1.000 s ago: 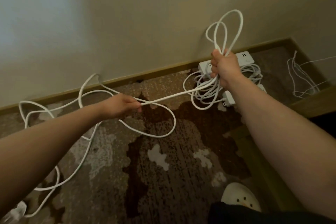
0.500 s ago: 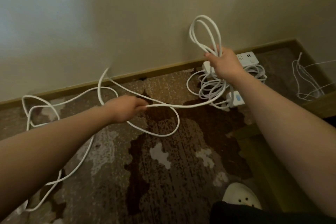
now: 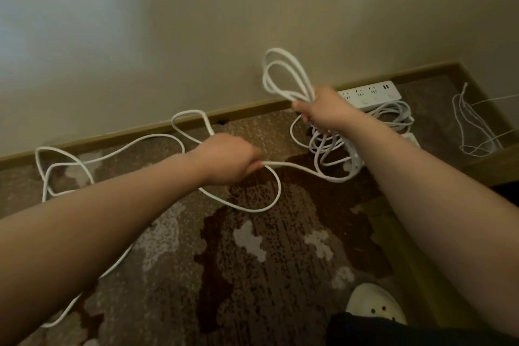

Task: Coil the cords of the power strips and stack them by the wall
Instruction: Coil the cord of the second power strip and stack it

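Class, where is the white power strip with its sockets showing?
In the head view, the white rectangular power strip lies upper right, against the wooden baseboard, just behind the right hand.

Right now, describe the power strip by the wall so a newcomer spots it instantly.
Follow the baseboard rightward, past the right hand. The white power strip lies flat against it, sockets up, above a coiled cord. Unlike the loose thin cable farther right, it is a rigid bar.

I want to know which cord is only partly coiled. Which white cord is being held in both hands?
The thick white cord strung between left hand and right hand. The coiled cord by the power strip and the thin cable lie untouched.
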Available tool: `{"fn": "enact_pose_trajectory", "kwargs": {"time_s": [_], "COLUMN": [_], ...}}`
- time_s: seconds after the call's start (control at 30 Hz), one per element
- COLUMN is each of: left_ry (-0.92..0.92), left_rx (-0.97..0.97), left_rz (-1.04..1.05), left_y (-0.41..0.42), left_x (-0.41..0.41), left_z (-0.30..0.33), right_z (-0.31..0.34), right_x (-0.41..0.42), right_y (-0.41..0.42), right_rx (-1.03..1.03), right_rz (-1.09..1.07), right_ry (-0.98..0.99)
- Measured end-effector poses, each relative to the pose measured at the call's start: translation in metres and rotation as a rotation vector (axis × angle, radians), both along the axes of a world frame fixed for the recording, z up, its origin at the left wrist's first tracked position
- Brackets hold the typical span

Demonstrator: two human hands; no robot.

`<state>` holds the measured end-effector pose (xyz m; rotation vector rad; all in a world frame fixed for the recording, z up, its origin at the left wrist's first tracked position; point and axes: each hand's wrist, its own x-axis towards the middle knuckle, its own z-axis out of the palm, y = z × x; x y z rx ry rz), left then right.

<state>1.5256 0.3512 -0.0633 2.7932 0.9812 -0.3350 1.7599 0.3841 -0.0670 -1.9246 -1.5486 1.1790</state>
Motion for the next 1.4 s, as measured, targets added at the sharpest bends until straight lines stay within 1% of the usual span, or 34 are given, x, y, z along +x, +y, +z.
{"fn": "enact_pose_trajectory", "kwargs": {"time_s": [0.07, 0.1, 0.23, 0.33, 0.47, 0.57, 0.63, 0.7, 0.8, 0.9, 0.97, 1.0, 1.03, 1.1, 1.17, 1.23, 1.3, 1.4], "left_ry": [-0.112, -0.163, -0.324, -0.452, -0.556, -0.52, -0.478, -0.436, -0.401, -0.455, -0.529, -0.574, -0.616, -0.655, -0.614, -0.51, -0.452, -0.483], "left_rx": [0.005, -0.015, -0.087, -0.112, -0.1, -0.108, -0.124, -0.096, -0.017, 0.043, 0.087, 0.103, 0.108, 0.071, -0.013, -0.081, -0.131, -0.188], "left_rz": [0.099, 0.144, 0.222, 0.32, 0.327, 0.3, 0.252, 0.238, 0.38, 0.574, 0.632, 0.648, 0.662, 0.684, 0.699, 0.697, 0.747, 0.809], "left_y": [0.007, 0.011, 0.022, 0.029, 0.036, 0.043, 0.046, 0.052, 0.068, 0.077, 0.077, 0.077, 0.078, 0.08, 0.08, 0.078, 0.075, 0.071], "left_x": [0.022, 0.028, 0.04, 0.044, 0.055, 0.048, 0.035, 0.017, -0.009, -0.021, -0.014, -0.009, -0.004, 0.001, -0.001, -0.011, -0.032, -0.068], "left_z": [0.008, 0.011, 0.018, 0.018, 0.019, 0.022, 0.022, 0.023, 0.028, 0.034, 0.038, 0.041, 0.043, 0.047, 0.044, 0.034, 0.024, 0.014], "right_z": [-0.002, -0.004, -0.006, -0.009, -0.011, -0.013, -0.013, -0.012, -0.01, -0.006, -0.007, -0.009, -0.011, -0.015, -0.017, -0.019, -0.018, -0.016], "right_x": [-0.011, -0.015, -0.014, -0.006, -0.006, -0.003, 0.005, 0.014, 0.02, 0.015, 0.008, 0.004, 0.001, -0.005, -0.007, -0.005, 0.004, 0.017], "right_y": [-0.003, -0.004, -0.009, -0.01, -0.016, -0.02, -0.019, -0.018, -0.017, -0.019, -0.023, -0.025, -0.027, -0.031, -0.032, -0.031, -0.028, -0.024], "right_rx": [-0.038, -0.041, -0.069, -0.052, -0.063, -0.076, -0.067, -0.081, -0.148, -0.183, -0.17, -0.169, -0.18, -0.212, -0.206, -0.179, -0.146, -0.1], "right_rz": [0.106, 0.123, 0.127, 0.123, 0.135, 0.073, -0.01, -0.043, 0.041, 0.161, 0.245, 0.274, 0.287, 0.264, 0.207, 0.132, 0.037, -0.079], "right_ry": [-0.036, -0.003, 0.2, 0.253, 0.318, 0.39, 0.398, 0.405, 0.414, 0.25, 0.174, 0.197, 0.267, 0.459, 0.56, 0.583, 0.594, 0.52]}}
